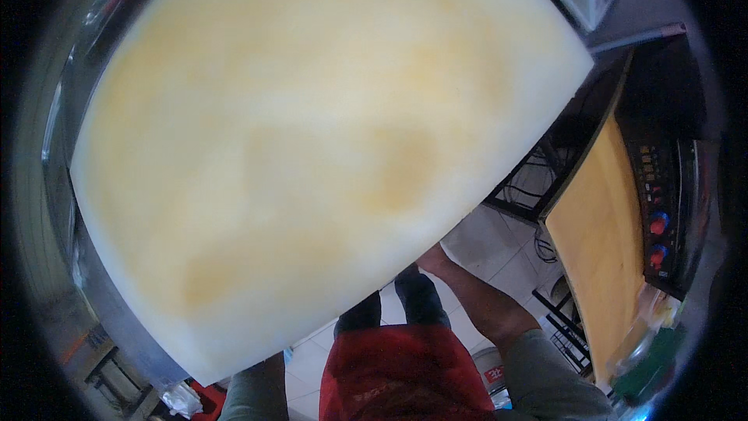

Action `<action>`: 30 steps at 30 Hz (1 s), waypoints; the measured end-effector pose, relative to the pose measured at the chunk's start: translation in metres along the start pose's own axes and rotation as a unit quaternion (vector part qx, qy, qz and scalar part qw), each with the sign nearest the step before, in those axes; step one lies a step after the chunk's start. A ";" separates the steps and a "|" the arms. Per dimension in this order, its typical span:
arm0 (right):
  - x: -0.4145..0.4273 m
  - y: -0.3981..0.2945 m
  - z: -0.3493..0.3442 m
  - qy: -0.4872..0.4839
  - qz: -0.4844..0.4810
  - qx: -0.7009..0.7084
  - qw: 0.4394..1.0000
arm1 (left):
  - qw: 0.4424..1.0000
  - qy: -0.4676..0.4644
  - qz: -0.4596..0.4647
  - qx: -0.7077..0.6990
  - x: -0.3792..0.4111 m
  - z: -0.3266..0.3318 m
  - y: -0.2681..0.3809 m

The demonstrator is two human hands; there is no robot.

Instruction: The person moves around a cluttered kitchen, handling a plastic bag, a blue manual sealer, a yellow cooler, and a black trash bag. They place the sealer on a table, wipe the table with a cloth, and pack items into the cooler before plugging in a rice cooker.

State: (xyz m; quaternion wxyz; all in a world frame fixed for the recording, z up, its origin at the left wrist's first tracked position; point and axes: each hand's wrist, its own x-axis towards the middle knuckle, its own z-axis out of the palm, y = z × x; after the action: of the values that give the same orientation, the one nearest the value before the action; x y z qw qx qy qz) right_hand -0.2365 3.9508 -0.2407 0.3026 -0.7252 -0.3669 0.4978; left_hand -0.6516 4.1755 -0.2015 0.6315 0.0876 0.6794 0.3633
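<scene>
A large white rectangular board or slab with yellowish-brown stains fills most of the head view, close to the camera. At its lower right edge part of my right hand shows, with its fingers hidden behind the board; how it grips cannot be seen. My left hand is out of view, and only the left sleeve appears below the board's lower left edge. Below the board are a red apron and dark trouser legs.
At right stand a wooden tabletop and a black appliance with red knobs. A metal surface lies behind the board at left. Cables and a black wire rack are low at right, over a tiled floor.
</scene>
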 end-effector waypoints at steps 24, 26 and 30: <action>-0.105 -0.107 -0.103 0.008 0.224 0.490 0.843 | 0.951 -0.162 -0.077 -0.251 -0.047 -0.084 -0.046; -0.133 -0.102 -0.089 0.056 0.209 0.498 0.840 | 0.908 -0.212 -0.119 -0.340 -0.054 -0.101 -0.075; -0.198 -0.085 -0.080 0.119 0.191 0.532 0.816 | 0.930 -0.311 -0.032 -0.191 -0.158 -0.041 -0.054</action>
State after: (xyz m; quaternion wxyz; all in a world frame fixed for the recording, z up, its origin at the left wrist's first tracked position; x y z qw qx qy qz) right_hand -0.2269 3.8260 -0.0474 0.5810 -0.5605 0.1399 0.5733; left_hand -0.6411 4.0291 -0.1110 0.8274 0.0520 0.3688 0.4203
